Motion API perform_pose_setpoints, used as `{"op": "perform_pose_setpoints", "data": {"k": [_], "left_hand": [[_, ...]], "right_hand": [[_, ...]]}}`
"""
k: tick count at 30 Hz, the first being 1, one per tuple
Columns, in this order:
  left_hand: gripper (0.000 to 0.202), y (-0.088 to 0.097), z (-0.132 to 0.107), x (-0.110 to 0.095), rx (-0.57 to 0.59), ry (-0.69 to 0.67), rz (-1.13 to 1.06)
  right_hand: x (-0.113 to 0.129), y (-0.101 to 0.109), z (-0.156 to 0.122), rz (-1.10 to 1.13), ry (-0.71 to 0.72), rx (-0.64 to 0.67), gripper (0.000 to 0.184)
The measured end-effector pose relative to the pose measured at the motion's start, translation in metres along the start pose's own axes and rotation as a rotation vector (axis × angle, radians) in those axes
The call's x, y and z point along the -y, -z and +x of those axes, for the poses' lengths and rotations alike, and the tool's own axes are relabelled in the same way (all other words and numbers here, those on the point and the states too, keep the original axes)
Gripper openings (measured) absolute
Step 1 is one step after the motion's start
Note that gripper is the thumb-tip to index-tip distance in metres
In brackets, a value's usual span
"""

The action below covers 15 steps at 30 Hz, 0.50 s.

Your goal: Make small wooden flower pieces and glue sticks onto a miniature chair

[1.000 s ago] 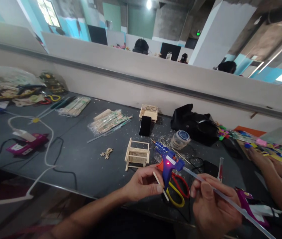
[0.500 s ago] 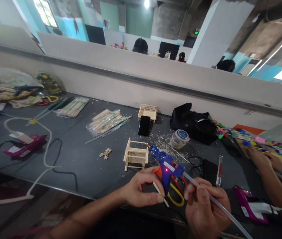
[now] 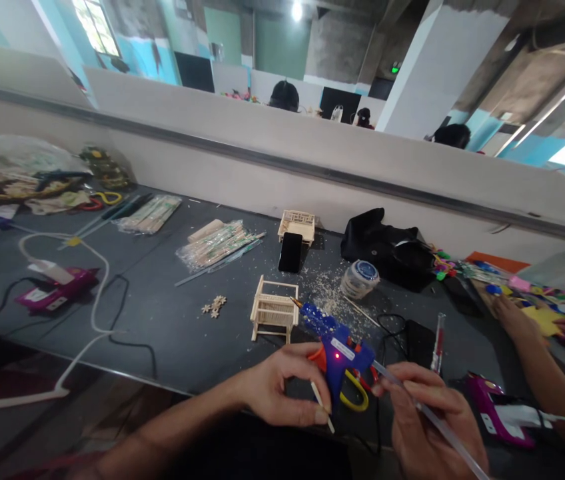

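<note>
My left hand [image 3: 287, 390] is closed around a blue hot glue gun [image 3: 340, 350] with a lit red light. A short wooden stick [image 3: 321, 403] is pinched between its thumb and finger. My right hand [image 3: 435, 420] grips a long clear glue stick [image 3: 440, 430] that runs into the back of the gun. The gun's nozzle points at a small wooden frame [image 3: 275, 310] with slatted parts, standing on the table; whether they touch I cannot tell. Scissors [image 3: 355, 393] with yellow and red handles lie partly hidden behind the gun.
Farther back are a phone [image 3: 290, 252], a miniature wooden bench [image 3: 297, 225], a lidded tub [image 3: 360, 279] and a black bag [image 3: 385, 243]. Wooden flower pieces [image 3: 215, 306] and bagged sticks [image 3: 220, 245] lie left. Power strips [image 3: 57, 290] trail cords. A co-worker's hands [image 3: 520, 320] are at right.
The glue gun has dropped slightly, its nozzle now lower beside the wooden frame. My right hand has shifted down and right along the glue stick. The co-worker's hands have moved apart.
</note>
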<state>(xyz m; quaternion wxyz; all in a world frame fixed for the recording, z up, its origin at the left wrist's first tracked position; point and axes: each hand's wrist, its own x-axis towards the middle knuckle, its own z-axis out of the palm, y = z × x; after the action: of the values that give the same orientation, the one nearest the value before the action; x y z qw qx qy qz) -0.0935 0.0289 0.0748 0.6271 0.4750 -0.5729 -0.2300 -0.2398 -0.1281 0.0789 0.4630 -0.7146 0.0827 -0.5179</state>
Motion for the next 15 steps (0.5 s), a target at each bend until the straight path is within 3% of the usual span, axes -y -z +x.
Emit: {"op": "perform_pose_setpoints", "data": {"k": [6, 15], "left_hand": [[0.013, -0.002, -0.001, -0.004, 0.066, 0.051, -0.008], [0.014, -0.004, -0.003, -0.004, 0.072, 0.08, -0.025]], "right_hand": [[0.008, -0.01, 0.003, 0.148, -0.096, -0.032, 0.013], [0.003, -0.014, -0.006, 0.056, -0.057, -0.146, 0.025]]}}
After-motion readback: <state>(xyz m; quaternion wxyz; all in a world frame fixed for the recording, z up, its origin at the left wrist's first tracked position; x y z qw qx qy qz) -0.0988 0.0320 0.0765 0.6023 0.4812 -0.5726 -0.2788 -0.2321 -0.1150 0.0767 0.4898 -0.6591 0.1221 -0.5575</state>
